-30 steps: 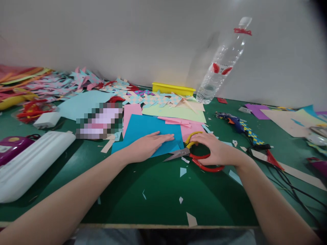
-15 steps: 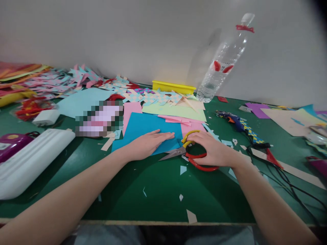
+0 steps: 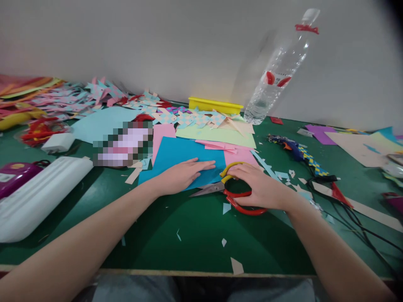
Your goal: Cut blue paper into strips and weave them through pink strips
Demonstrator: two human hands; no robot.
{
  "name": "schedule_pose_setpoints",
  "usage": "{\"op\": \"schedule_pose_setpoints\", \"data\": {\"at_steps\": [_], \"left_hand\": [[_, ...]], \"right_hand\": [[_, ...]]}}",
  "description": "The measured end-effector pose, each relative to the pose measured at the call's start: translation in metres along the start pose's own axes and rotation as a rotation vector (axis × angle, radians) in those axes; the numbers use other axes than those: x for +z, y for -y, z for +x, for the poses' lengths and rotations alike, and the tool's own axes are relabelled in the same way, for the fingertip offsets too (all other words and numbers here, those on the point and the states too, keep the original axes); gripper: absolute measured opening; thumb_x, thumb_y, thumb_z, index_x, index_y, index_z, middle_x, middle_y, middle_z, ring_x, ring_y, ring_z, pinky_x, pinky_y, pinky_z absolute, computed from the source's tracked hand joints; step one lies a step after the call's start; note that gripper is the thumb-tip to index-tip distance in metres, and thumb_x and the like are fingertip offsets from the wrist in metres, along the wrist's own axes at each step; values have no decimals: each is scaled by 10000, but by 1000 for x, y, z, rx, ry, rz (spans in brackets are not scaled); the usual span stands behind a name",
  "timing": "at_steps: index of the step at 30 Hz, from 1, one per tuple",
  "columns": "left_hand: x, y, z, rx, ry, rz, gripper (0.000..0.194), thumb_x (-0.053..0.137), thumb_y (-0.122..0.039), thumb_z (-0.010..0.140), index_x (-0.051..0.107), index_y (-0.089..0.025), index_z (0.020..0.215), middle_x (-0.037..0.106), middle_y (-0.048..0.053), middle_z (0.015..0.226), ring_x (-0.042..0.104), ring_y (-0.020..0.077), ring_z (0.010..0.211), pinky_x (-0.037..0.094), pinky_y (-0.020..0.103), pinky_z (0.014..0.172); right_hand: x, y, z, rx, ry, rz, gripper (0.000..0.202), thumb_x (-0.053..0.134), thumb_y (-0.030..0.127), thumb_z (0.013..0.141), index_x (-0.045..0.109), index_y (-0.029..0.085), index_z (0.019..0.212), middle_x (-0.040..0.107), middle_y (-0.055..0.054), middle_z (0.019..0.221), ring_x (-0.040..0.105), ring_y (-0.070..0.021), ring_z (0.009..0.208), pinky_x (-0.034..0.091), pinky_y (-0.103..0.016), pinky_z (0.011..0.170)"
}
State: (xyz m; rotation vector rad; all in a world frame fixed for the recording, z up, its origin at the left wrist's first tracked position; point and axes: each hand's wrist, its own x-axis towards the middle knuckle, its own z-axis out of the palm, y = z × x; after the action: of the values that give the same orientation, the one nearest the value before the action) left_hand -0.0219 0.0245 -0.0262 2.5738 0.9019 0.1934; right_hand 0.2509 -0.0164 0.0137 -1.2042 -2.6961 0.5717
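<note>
Scissors point(image 3: 221, 187) | red-and-yellow handles point(image 3: 248, 212) | grey pointed blades point(image 3: 208, 190) | blue paper point(image 3: 176, 155) plain

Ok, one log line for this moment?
left hand: resting on blue paper | right hand: holding scissors | paper scraps: scattered on green table

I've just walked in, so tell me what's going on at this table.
A person's left hand rests on a blue paper sheet. The right hand holds scissors by their red and yellow handles, blades by the sheet's near edge. Paper scraps lie scattered over the green table.
</note>
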Motion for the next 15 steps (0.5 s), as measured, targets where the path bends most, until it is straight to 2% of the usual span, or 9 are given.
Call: {"op": "schedule_pose_setpoints", "data": {"at_steps": [10,15], "left_hand": [[0,1,1,2,-11,-18,465,264,-212,980,301,-318,1431,283,-88,1510,241,204,1396,225,379,1145],[-1,1,0,0,-15,-128,512,279,-224,986,158,-345,1469,364,-101,1470,216,165,1404,196,393,1157]], "right_hand": [[5,12,4,3,-34,-50,490,598,453,789,537,226,1219,566,-94,1255,479,-298,1191,394,-469,997],[6,10,2,-22,-16,-63,525,590,495,790,533,235,1241,558,-104,1271,484,-310,1192,405,-476,982]]}}
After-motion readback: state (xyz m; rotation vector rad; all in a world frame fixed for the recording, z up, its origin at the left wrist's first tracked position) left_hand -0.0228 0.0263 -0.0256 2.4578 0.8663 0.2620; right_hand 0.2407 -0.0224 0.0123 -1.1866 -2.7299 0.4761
